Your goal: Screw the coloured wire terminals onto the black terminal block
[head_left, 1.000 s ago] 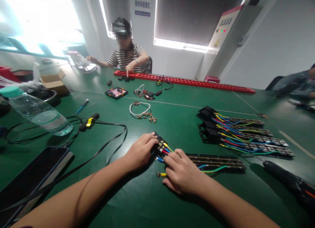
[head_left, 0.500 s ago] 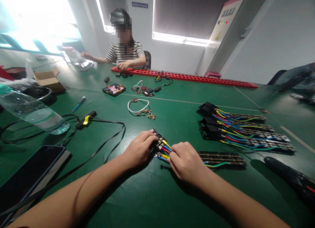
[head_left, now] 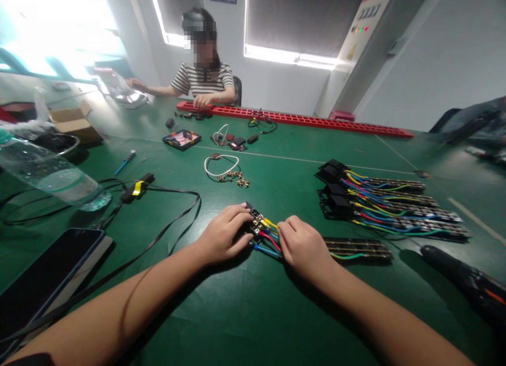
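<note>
My left hand (head_left: pixel 222 234) lies curled over a small black terminal block (head_left: pixel 254 224) on the green table (head_left: pixel 245 313) and holds it down. My right hand (head_left: pixel 304 246) is closed in a pinch on the coloured wires (head_left: pixel 269 240), red, blue and yellow, that run from the block. Behind my right hand a long black strip (head_left: pixel 358 247) with a green wire stretches to the right. Both hands sit close together near the table's middle.
Several finished black strips with coloured wires (head_left: pixel 387 208) lie at the right. A black tool (head_left: pixel 466 284), a water bottle (head_left: pixel 51 173), a phone (head_left: pixel 43 276), black cables (head_left: pixel 158 197), small brass parts (head_left: pixel 235 179) and a red rail (head_left: pixel 300 122) are around. A person in a striped shirt (head_left: pixel 203 81) sits opposite.
My right hand lifted off the table, closed on the wires and drew up toward the block. The yellow-tipped wire end that lay loose in front is no longer on the table.
</note>
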`<state>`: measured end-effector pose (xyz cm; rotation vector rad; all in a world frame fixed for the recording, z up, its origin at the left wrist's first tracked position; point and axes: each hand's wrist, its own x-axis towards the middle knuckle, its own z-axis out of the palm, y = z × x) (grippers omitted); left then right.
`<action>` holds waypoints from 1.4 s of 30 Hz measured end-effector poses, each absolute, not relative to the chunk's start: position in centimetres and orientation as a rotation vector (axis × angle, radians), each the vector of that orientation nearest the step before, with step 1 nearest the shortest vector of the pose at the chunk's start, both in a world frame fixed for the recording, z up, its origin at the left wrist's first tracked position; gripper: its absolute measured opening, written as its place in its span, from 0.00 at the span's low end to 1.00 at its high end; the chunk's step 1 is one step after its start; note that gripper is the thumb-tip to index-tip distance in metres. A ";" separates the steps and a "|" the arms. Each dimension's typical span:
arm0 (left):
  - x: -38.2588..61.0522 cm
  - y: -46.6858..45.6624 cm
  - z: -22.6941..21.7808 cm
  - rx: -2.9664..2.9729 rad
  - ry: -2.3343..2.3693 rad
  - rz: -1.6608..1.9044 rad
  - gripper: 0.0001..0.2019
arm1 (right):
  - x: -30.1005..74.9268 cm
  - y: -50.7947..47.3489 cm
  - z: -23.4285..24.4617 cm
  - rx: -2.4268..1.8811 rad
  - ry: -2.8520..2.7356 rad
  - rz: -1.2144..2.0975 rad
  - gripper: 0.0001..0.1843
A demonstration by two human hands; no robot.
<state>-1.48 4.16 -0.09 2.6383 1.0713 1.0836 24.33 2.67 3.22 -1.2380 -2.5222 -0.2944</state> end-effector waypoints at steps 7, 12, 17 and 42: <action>-1.4 4.6 -0.8 2.674 1.123 1.128 0.11 | 24.4 2.9 3.0 -1.217 -2.469 -0.242 0.13; -1.3 4.5 -1.2 2.654 1.156 1.121 0.12 | 24.4 3.0 3.0 -1.196 -2.449 -0.330 0.13; -1.2 4.4 -1.0 2.691 1.153 1.137 0.16 | 24.5 3.2 3.0 -1.189 -2.481 -0.324 0.14; -1.5 4.6 -0.8 2.899 1.134 1.086 0.21 | 24.8 3.2 3.0 -1.044 -2.475 -0.320 0.08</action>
